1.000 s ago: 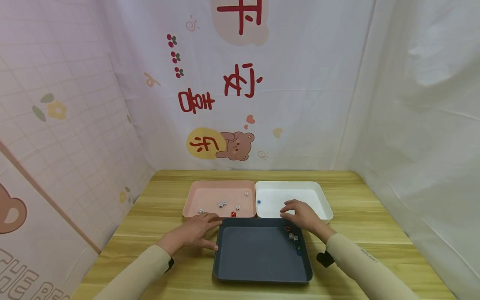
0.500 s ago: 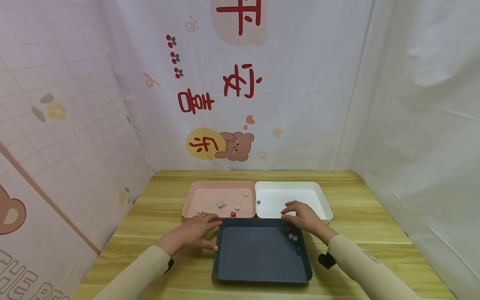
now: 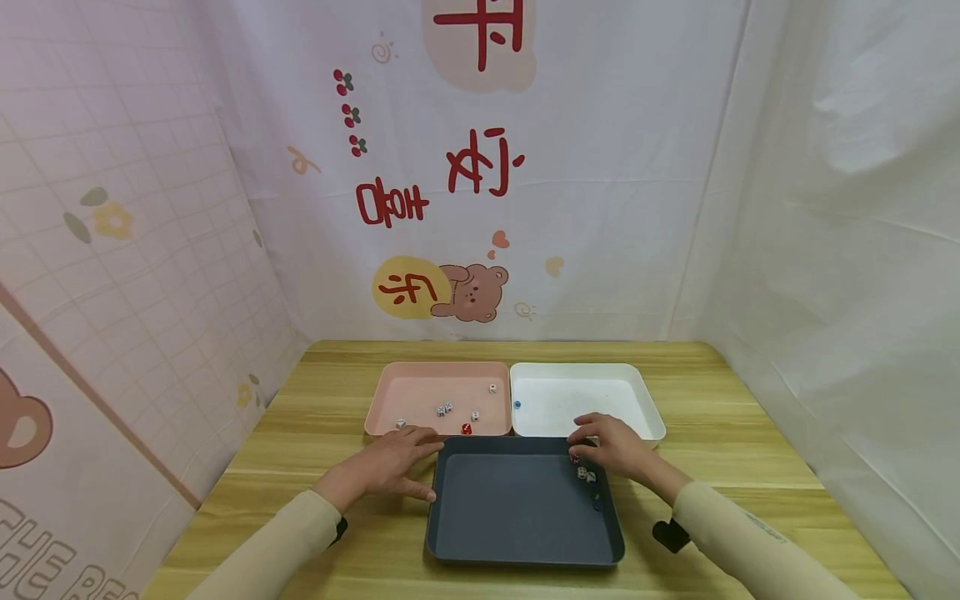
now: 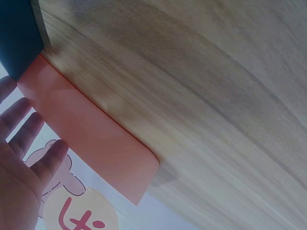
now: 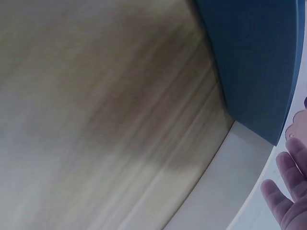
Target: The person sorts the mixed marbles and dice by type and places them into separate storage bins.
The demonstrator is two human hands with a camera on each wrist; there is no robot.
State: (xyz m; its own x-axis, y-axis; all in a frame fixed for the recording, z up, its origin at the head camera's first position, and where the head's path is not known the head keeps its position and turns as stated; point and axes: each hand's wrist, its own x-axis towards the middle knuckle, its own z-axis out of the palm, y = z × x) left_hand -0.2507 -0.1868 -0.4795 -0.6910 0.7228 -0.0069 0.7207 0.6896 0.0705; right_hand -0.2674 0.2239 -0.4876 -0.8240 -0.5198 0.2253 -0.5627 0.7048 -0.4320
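Note:
My left hand (image 3: pixel 390 462) rests at the left edge of the dark grey tray (image 3: pixel 525 546), fingers spread and holding nothing. Its fingers also show against the pink tray's wall in the left wrist view. Over the tray's far right corner is my right hand (image 3: pixel 611 444), thumb and fingertips right at a red die (image 3: pixel 575 458) and partly covering it. Just nearer lie two white dice, one white die (image 3: pixel 582 473) beside another (image 3: pixel 592 477). A dark green die (image 3: pixel 596 491) and a blue die (image 3: pixel 597 505) follow along the right wall.
Behind the grey tray stand a pink tray (image 3: pixel 420 379) and a white tray (image 3: pixel 585 379), side by side. Several white dice and one red die (image 3: pixel 467 429) lie in the pink one; a small blue die (image 3: pixel 517 405) is in the white one. Printed cloth (image 3: pixel 615 208) hangs behind the wooden table (image 3: pixel 750 467).
My right hand has come down and nearer, from over the white tray's front edge to the red die in the grey tray's corner. The left hand has stayed in place.

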